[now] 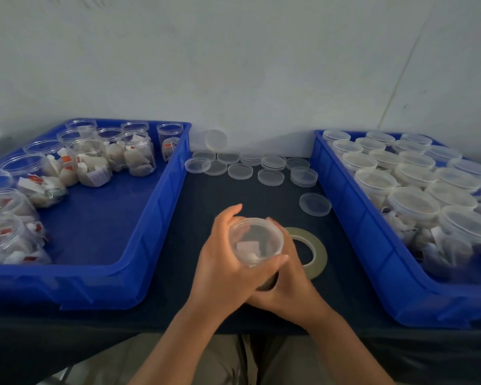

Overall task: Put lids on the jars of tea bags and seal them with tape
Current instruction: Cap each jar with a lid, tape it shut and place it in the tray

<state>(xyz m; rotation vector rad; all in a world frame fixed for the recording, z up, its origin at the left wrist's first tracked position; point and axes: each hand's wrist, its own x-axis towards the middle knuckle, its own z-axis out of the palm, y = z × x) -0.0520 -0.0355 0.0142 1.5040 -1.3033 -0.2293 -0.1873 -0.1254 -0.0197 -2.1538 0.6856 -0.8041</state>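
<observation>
A clear plastic jar (254,241) sits between both hands above the middle of a dark table (233,190). The left hand (222,265) curls round its left side, thumb across the front; the right hand (290,284) wraps its right side from below. The jar is see-through, a lid on top, pale tea bags inside. A tape roll (315,247) lies flat just right of the hands. Loose lids (270,168) lie further back, between two blue bins (150,245) of jars.

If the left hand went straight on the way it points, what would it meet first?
Besides the jar it grips, the left hand would likely meet the loose lids farther back first, though depth is unclear.
</observation>
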